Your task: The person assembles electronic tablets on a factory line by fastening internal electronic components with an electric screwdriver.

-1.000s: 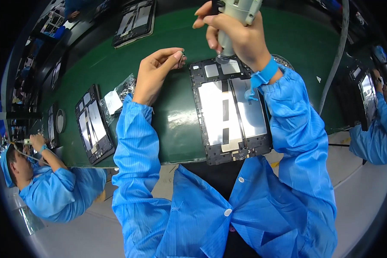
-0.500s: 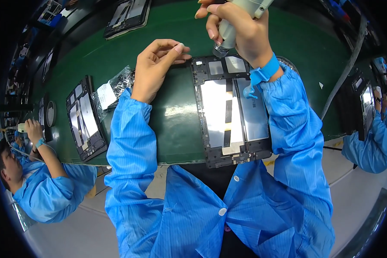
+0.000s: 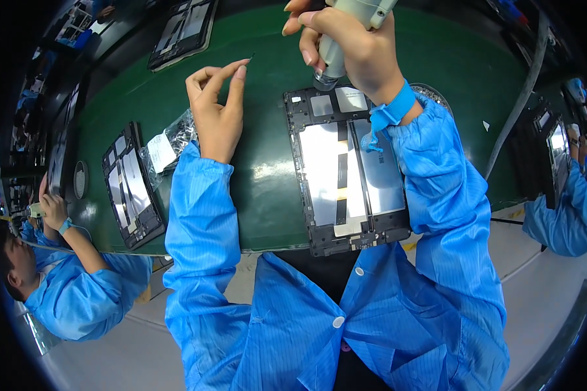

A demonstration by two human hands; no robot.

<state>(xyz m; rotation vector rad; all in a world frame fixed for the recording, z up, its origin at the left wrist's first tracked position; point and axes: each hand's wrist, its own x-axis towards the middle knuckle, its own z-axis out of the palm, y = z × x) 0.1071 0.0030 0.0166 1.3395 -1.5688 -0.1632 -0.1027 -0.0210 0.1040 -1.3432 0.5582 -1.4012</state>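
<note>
An opened tablet (image 3: 323, 163) lies on the table before me, its silver battery and black frame facing up. Above its top edge, my right hand (image 3: 372, 65) is wrapped round a pale grey electric screwdriver (image 3: 333, 60), tip pointing down; whether the tip touches the tablet I cannot tell. To the left, over bare table, my left hand (image 3: 218, 114) pinches a tiny thin dark piece (image 3: 252, 58) between thumb and forefinger; its kind is too small to make out. Beside that wrist rests a clear plastic bag (image 3: 179, 135) of small dark parts with a white label.
A second opened tablet (image 3: 130, 186) lies at left, another (image 3: 184, 29) at the far left. A round dish of small parts (image 3: 434, 96) sits partly behind my right sleeve. A grey hose (image 3: 525, 98) runs down the right. Co-workers in blue (image 3: 78, 293) sit at both sides.
My left hand has moved left, away from the tablet's corner, and the dark piece now shows at its fingertips. The right hand and screwdriver have shifted slightly left in view.
</note>
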